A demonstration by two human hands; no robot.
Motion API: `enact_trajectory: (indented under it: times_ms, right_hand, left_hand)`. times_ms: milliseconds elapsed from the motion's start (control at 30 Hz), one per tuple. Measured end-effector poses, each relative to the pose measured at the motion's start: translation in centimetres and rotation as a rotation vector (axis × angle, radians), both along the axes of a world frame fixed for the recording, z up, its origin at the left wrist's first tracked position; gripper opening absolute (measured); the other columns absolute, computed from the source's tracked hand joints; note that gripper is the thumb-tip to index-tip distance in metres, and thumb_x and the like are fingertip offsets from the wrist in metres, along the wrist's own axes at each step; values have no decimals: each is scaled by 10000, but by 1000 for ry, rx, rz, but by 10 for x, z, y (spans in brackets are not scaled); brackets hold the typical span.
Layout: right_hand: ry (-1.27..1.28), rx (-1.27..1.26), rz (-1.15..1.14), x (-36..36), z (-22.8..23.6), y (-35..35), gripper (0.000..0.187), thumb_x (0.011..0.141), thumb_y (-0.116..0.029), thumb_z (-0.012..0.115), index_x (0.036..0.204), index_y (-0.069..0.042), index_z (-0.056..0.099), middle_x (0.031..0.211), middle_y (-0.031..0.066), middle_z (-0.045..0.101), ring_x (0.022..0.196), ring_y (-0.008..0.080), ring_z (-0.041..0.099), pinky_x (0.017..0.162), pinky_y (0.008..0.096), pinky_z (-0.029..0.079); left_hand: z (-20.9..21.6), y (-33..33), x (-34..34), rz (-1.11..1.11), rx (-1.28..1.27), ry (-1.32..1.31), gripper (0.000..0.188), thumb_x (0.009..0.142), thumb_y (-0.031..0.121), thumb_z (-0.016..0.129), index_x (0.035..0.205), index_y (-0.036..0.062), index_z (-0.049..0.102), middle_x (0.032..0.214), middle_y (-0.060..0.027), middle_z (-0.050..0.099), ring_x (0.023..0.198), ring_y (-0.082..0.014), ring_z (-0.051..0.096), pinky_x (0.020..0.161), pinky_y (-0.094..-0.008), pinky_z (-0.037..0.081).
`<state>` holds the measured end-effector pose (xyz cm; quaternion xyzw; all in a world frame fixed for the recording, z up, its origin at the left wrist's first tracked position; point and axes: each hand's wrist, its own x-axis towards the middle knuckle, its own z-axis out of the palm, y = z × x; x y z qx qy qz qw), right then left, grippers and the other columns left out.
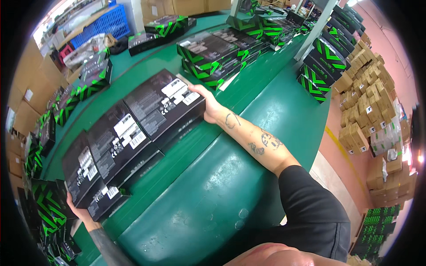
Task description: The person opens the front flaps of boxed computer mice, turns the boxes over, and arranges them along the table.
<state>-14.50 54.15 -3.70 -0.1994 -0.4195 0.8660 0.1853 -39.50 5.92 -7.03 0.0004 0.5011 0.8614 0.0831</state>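
Note:
A row of black cardboard boxes [148,111] with white labels lies across the green table, slanting from lower left to upper right. At its right end, my right hand [207,104] grips the outer box, thumb on the top edge and fingers against the side. My left hand [80,213] presses the end of the leftmost box [79,170], its fingers partly hidden by it. Between them sits a middle box [116,139]. Another black box [105,198] shows beneath the row, near my left hand.
Stacked black-and-green boxes [213,46] stand beyond the row, with more on the left [94,73]. A box pile [321,66] rises by a pale post [316,31]. A blue crate [104,24] is at far left; brown cartons [366,93] fill the right side.

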Motion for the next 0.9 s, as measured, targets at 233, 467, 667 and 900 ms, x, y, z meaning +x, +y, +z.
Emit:
enact_trajectory:
  times_ms: [233, 467, 667, 900]
  right_hand:
    - [-120, -132, 11, 91, 20, -29, 331, 772, -353, 610, 995, -110, 597, 1009, 80, 627, 921, 229, 575, 856, 397, 438]
    - [75, -72, -18, 241, -15, -81, 506, 890, -304, 430, 1290, 5, 410, 1188, 136, 536, 1065, 230, 541, 915, 348, 427]
    - [-289, 331, 65, 247, 14, -81, 489, 870, -246, 524, 1268, 29, 450, 1116, 118, 584, 964, 167, 584, 841, 261, 452]
    - [-375, 825, 100, 214, 48, -94, 422, 877, -212, 598, 1211, 38, 530, 1037, 93, 612, 887, 105, 565, 809, 233, 437]
  left_hand:
    - [60, 2, 138, 41, -92, -112, 402, 839, 343, 533, 1063, 13, 582, 1082, -109, 613, 971, -241, 583, 868, -362, 452]
    - [18, -82, 265, -84, -44, -29, 540, 821, 305, 475, 1237, -37, 440, 1192, -135, 531, 1070, -234, 524, 929, -333, 401]
    - [46, -91, 318, -13, -356, 52, 594, 760, 228, 481, 1287, -31, 393, 1235, -141, 503, 1113, -205, 493, 984, -297, 346]
    - [76, -78, 298, -180, -529, 73, 523, 825, 149, 589, 1283, -38, 419, 1147, -123, 557, 1047, -183, 527, 946, -269, 369]
